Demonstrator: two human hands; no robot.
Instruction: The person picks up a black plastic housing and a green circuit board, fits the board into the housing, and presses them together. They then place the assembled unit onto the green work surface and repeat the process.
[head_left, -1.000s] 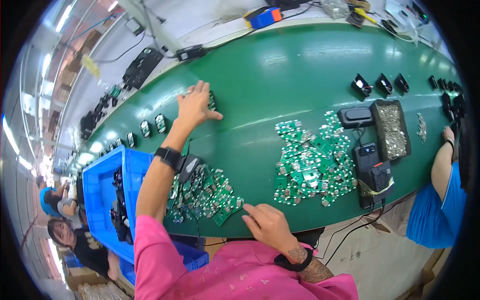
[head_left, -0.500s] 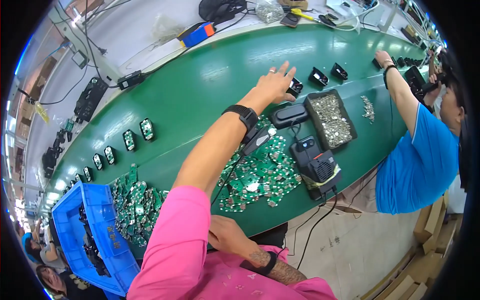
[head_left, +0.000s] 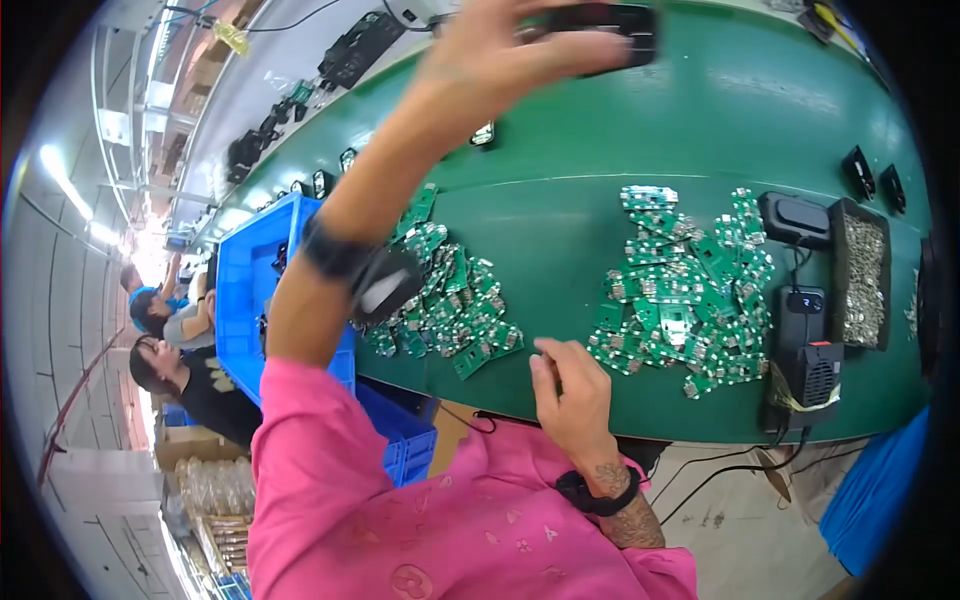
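Head-worn fisheye, downward, close; above hands (head_left: 505,52) (head_left: 578,398)

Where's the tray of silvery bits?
In the head view, the tray is toward the right, on the green table, immediately right of the oblong black box.

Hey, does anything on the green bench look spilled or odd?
What look like small silver metal pieces lie right of the dark rectangular tray, perhaps spilled. Yellowish tape wrapped around the black vented box looks improvised. Nothing else stands out.
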